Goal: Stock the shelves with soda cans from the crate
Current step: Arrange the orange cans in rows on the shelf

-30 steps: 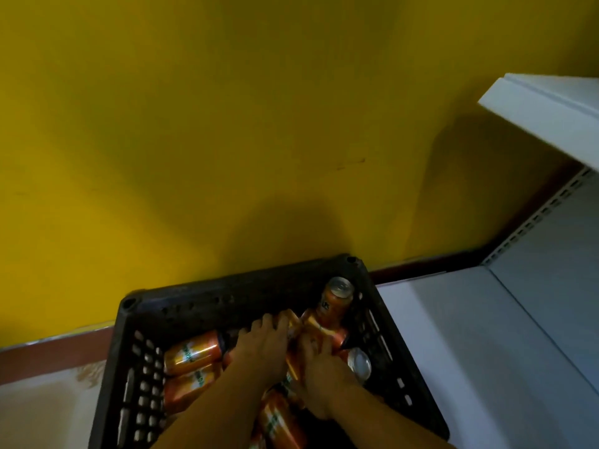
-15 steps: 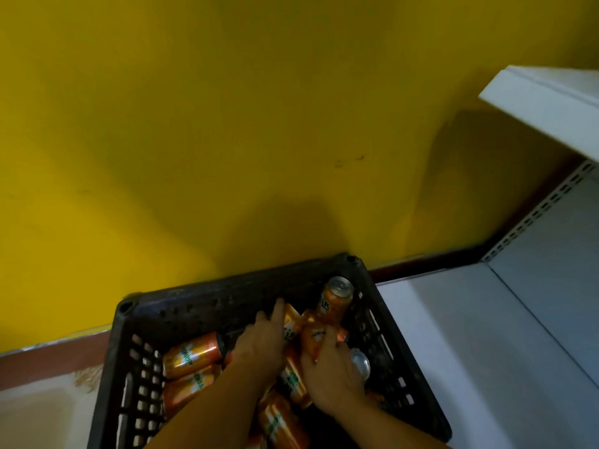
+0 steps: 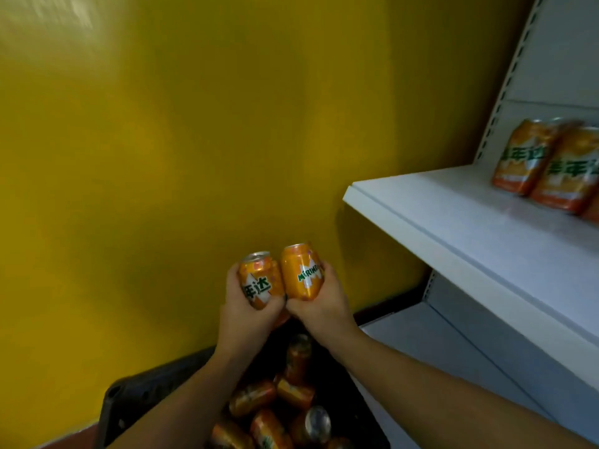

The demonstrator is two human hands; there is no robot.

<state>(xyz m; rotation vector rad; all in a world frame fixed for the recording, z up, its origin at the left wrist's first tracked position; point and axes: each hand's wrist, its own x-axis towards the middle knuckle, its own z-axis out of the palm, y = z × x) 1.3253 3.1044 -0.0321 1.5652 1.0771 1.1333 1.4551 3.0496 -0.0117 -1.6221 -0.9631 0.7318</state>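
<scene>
My left hand [image 3: 241, 314] grips an orange soda can [image 3: 259, 277] with green characters on it. My right hand [image 3: 321, 307] grips a second orange can [image 3: 300, 270]. Both cans are upright, side by side and touching, raised in front of the yellow wall above the black crate [image 3: 136, 396]. Several more orange cans [image 3: 275, 413] lie jumbled in the crate below my forearms. On the white shelf [image 3: 453, 218] at the right, orange cans [image 3: 547, 166] stand in a row at the back.
A yellow wall [image 3: 162, 157] fills the left and centre. A lower white shelf [image 3: 431, 345] lies to the right of the crate. The shelf's perforated upright [image 3: 505, 82] rises at the upper right. The upper shelf's front part is bare.
Both hands have come up out of the crate, each holding a can. The view has tilted upward, so the upper shelf with its cans now shows.
</scene>
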